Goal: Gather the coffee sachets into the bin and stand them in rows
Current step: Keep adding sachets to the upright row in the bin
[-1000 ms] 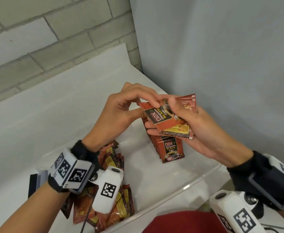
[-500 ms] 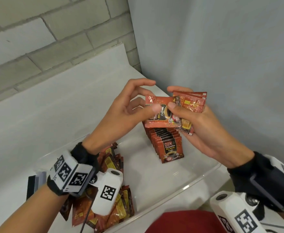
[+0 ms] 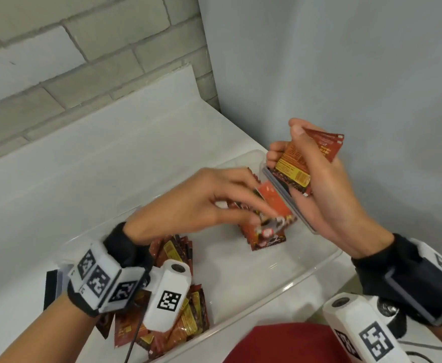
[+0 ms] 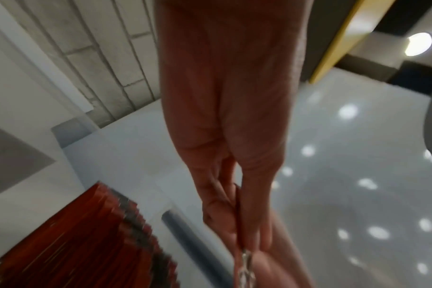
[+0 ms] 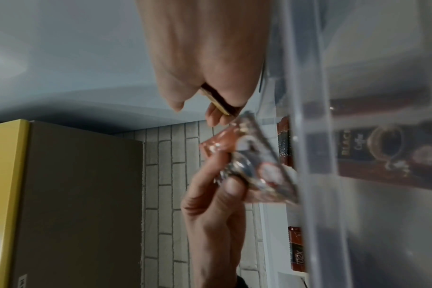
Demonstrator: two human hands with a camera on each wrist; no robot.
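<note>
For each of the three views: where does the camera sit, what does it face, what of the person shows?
Head: above, facing down at the clear bin; both hands and wrists show.
Left wrist: along the left hand, toward the standing row.
Right wrist: along the right hand, beside the bin wall.
Shared: all three show the single sachet pinched by the left hand.

The coffee sachets (image 3: 294, 163) look like glossy, crinkled foil, the bin (image 3: 287, 281) is clear smooth plastic, the table (image 3: 89, 163) is matt white, and the brick wall (image 3: 83, 48) looks rough.
</note>
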